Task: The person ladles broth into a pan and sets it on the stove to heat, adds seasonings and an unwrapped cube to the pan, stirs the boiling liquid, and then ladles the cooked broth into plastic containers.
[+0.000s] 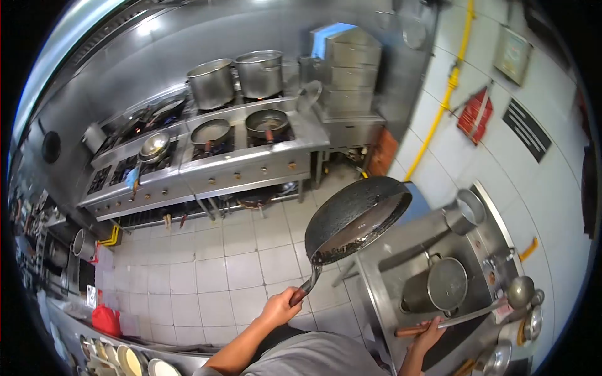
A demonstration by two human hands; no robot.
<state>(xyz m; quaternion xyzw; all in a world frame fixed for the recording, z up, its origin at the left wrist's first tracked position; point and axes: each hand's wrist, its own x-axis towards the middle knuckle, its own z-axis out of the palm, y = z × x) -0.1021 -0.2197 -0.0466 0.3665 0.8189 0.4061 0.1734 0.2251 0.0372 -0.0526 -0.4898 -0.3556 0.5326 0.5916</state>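
Observation:
My left hand (280, 309) is closed round the wooden handle of a blackened deep frying pan (342, 219). The pan is raised and tilted, with its dark outer side toward the stove and its stained inside turned to the right. In my right hand (428, 337) is a long metal ladle (471, 315), gripped near its wooden handle end. The ladle's bowl reaches to the right, over the far side of the sink (371, 276). Below and beside the pan, a metal pot (421, 289) with side handles stands in the sink basin, apart from both hands.
Across the tiled floor (229, 272) stands a gas range (241, 169) with two tall stockpots (212, 84) and several pans. A saucepan (465, 212) sits at the sink's back corner. Food containers (130, 361) line the counter at lower left. A yellow pipe (446, 100) runs down the wall.

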